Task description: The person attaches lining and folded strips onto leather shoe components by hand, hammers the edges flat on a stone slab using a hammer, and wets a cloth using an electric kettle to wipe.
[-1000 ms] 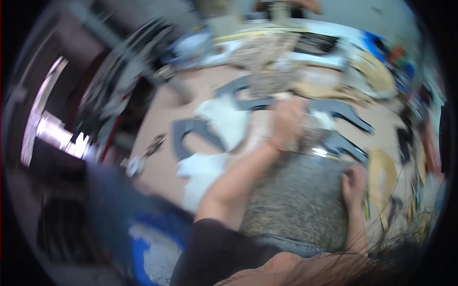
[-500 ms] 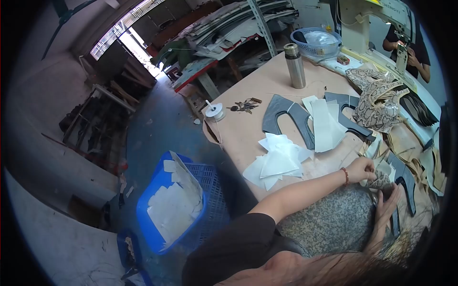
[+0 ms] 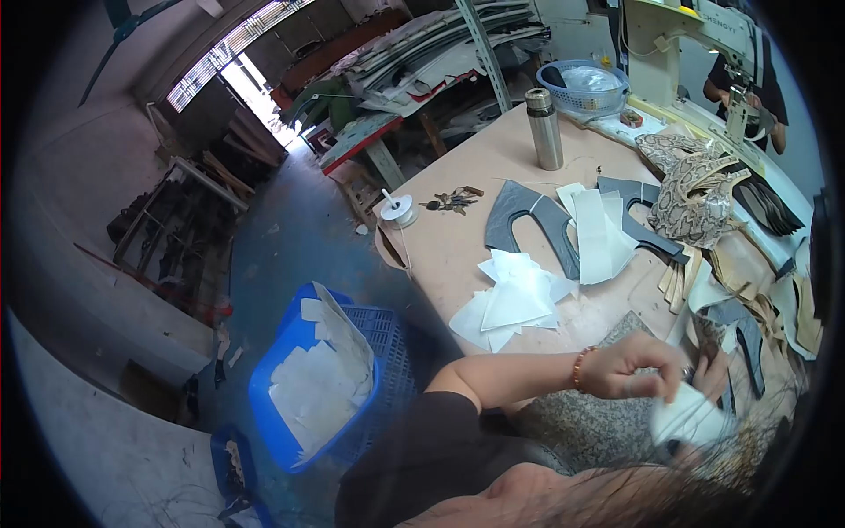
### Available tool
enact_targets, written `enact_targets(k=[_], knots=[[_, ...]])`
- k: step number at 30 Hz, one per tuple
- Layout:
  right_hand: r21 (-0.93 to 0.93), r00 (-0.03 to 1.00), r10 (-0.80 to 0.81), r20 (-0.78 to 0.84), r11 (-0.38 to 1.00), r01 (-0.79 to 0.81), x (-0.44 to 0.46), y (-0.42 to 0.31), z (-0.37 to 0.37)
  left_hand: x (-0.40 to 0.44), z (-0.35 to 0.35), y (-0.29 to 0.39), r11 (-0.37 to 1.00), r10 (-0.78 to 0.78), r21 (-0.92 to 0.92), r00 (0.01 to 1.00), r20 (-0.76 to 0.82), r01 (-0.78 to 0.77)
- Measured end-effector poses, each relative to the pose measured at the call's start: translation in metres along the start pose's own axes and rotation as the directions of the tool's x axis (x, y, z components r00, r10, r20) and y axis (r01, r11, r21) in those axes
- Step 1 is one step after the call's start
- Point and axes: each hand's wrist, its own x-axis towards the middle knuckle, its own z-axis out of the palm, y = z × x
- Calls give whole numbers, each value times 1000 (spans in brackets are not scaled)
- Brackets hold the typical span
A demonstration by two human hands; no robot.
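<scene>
My left hand (image 3: 629, 365), with a beaded bracelet at the wrist, is closed in a pinch on the upper edge of a white sheet piece (image 3: 687, 415) above the speckled stone slab (image 3: 576, 431). Just beyond it, my right hand (image 3: 711, 374) has its fingers curled at a snakeskin-print piece (image 3: 706, 333); its palm is partly hidden behind the white sheet. Dark grey curved pieces (image 3: 748, 348) lie beside the right hand. A pile of white cut pieces (image 3: 519, 295) lies on the table beyond my left forearm.
Grey U-shaped pieces (image 3: 550, 224), pale strips (image 3: 603, 233), a steel flask (image 3: 544, 132), keys (image 3: 453, 201) and a thread spool (image 3: 398, 209) lie about the table. Snakeskin-print parts (image 3: 695, 198) sit near a sewing machine (image 3: 656, 53). A blue bin (image 3: 264, 387) stands left. Another person (image 3: 766, 97) is behind.
My left hand has drawn back toward me from the snakeskin-print piece and now holds up the white sheet. My right hand's fingers have curled in from lying stretched along the slab edge.
</scene>
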Motion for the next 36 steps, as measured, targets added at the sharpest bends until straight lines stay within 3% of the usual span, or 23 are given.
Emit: enact_targets(k=[1, 4, 5, 7, 8, 10, 12, 14, 15, 17, 18, 19, 21, 23, 24, 26, 29, 32, 34, 35, 36], knots=[[-47, 1000, -11, -8, 999, 11, 2, -18, -8, -9, -6, 0, 1000, -19, -9, 998, 65, 20], [-103, 998, -23, -61, 995, 16, 13, -23, -6, -29, -19, -6, 910, -388, 229, 906, 171, 347], [-98, 996, 80, 47, 992, -75, 20, -26, -12, -41, -24, -22, 795, -473, 526, 852, 223, 304], [-75, 987, -73, -142, 995, 63, 16, -45, -26, -72, -25, -35, 358, -634, 922, 763, 123, 149], [-84, 962, -142, -233, 989, 125, 10, -57, -35, -85, -23, -44, 98, -683, 995, 729, 47, 28], [10, 932, -172, -320, 983, 185, -8, -120, -69, -114, -13, -65, 111, -589, 993, 808, 27, 48], [187, 949, -299, -95, 931, 312, -33, -164, -91, -122, 13, -74, 238, -539, 970, 838, 81, 59], [368, 850, -433, 298, 874, 316, -54, -167, -91, -122, 36, -73, 409, -533, 910, 828, 173, 72], [353, 811, -413, 414, 894, 275, -62, -167, -95, -121, 41, -74, 509, -453, 860, 863, 225, 43], [329, 687, -380, 619, 920, 212, -69, -169, -99, -118, 35, -71, 557, -513, 826, 817, 263, 83], [301, 688, -402, 605, 915, 269, -72, -170, -105, -116, 25, -63, 568, -543, 816, 794, 272, 109], [275, 685, -428, 589, 904, 329, -75, -172, -115, -126, 10, -61, 678, -359, 709, 929, 90, 193], [234, 694, -434, 575, 900, 369, -85, -173, -127, -146, -29, -36, 617, -295, 655, 899, -322, 437], [281, 724, -432, 537, 901, 330, -80, -169, -133, -174, -84, -18, 335, -246, 707, 782, -573, 623], [303, 741, -427, 518, 902, 308, -76, -168, -137, -185, -110, -4, 104, -231, 797, 794, -562, 595], [293, 785, -415, 461, 906, 307, -58, -181, -147, -190, -135, 20, -266, -271, 888, 855, -443, 376], [327, 791, -407, 456, 904, 277, -37, -210, -153, -199, -156, 28, -57, -449, 896, 790, -416, 440], [413, 714, -492, 498, 859, 303, -31, -228, -144, -206, -171, 34, 24, -567, 867, 721, -398, 498], [464, 608, -570, 553, 817, 342, -31, -237, -139, -197, -169, 50, 262, -423, 738, 761, -491, 622], [452, 612, -575, 543, 815, 364, -30, -239, -134, -187, -165, 59, 384, -356, 654, 758, -546, 652], [449, 657, -577, 486, 809, 379, -28, -244, -132, -174, -161, 68, 403, -321, 668, 780, -537, 625]])
